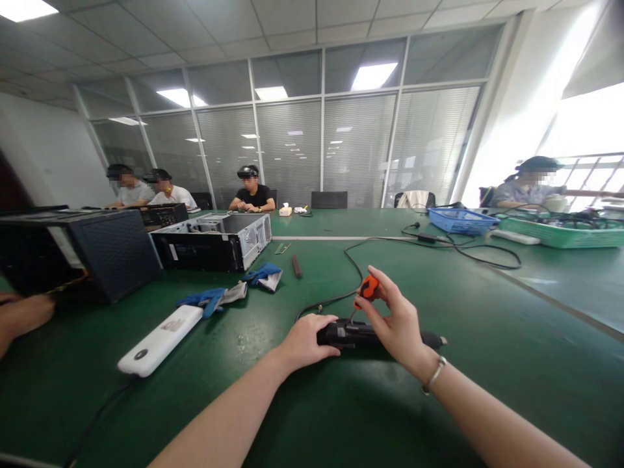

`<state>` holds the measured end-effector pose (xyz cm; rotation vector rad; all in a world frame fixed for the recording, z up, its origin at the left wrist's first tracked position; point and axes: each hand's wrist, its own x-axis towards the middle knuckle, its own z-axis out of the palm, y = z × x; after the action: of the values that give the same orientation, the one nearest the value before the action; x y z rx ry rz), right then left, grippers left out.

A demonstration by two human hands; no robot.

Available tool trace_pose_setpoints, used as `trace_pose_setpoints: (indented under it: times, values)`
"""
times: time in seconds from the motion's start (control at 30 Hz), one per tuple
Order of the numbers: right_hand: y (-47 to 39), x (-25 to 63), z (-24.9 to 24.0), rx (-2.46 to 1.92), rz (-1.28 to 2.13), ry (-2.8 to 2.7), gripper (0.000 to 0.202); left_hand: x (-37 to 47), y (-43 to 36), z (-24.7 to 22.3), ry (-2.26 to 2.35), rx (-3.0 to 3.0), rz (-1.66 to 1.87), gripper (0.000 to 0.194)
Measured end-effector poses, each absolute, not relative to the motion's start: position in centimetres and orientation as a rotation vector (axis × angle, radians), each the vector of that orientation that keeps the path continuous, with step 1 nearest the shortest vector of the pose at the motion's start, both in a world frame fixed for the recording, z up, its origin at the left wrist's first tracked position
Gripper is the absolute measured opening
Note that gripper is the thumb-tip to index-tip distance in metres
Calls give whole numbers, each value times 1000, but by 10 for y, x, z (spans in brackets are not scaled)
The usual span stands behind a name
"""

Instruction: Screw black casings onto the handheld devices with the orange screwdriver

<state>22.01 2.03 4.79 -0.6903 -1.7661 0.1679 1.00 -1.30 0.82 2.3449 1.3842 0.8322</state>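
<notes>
My left hand (pixel 309 341) wraps around the left end of a long black corded tool (pixel 361 335), which lies on the green table. In my right hand (pixel 397 325) is a screwdriver with an orange and black handle (pixel 369 288), pinched between the fingers. Its thin shaft slants down onto the top of the black tool, and the tip meets the casing; whether it sits in a screw is too small to tell. To the right, the tool's narrow end (pixel 433 339) pokes out beyond my right wrist. From its left side a black cord (pixel 336 298) runs away across the table.
A white power strip (pixel 160 341) and blue-grey gloves (pixel 214 300) lie left. Behind them stand an opened computer case (pixel 209 250) and a dark case (pixel 121 257), with another person's hand (pixel 24 318) beside it. Blue (pixel 461 222) and green (pixel 560 233) baskets stand right. Several people sit around.
</notes>
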Motion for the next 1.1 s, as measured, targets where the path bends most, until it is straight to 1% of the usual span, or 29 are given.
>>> trace_pose_setpoints:
  times: [0.2, 0.3, 0.4, 0.47, 0.63, 0.8, 0.93, 1.1]
  values:
    - [17, 217, 51, -670, 336, -1902, 58, 11, -13, 9, 1398, 2349, 808, 61]
    - [15, 216, 54, -678, 250, -1943, 56, 12, -14, 11, 1397, 2352, 802, 61]
    - [15, 218, 55, -677, 130, -1926, 49, 12, -14, 12, 1401, 2353, 805, 60]
    - [16, 218, 55, -678, 119, -1902, 46, 12, -15, 12, 1420, 2348, 796, 61]
    - [17, 215, 52, -681, 198, -1933, 54, 11, -12, 8, 1451, 2329, 772, 59]
    - [22, 214, 52, -781, 228, -1900, 61, 10, -12, 10, 1438, 2347, 818, 59]
    - [26, 214, 50, -769, 332, -1850, 59, 11, -14, 14, 1454, 2331, 789, 54]
    - [25, 211, 49, -717, 477, -1835, 63, 11, -14, 15, 1488, 2330, 742, 60]
